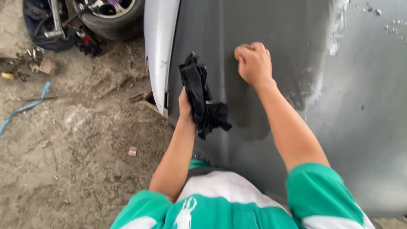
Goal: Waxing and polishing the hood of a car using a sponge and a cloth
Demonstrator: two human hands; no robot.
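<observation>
A large dark grey car body panel (271, 25) fills the right and middle of the view, wet and dull in finish. My right hand (254, 63) is closed around a small tan sanding pad (241, 46) and presses it on the panel. My left hand (185, 106) grips a crumpled black cloth (199, 97) that hangs over the panel near its left edge. Most of the pad is hidden under my fingers.
A pale silver edge strip (159, 46) borders the panel on the left. Beyond it lies dirty concrete floor (76, 140) with a blue strap (25, 106), scattered scraps, a wheel (112, 15) and tools at the top left. White residue (339, 21) streaks the panel's upper right.
</observation>
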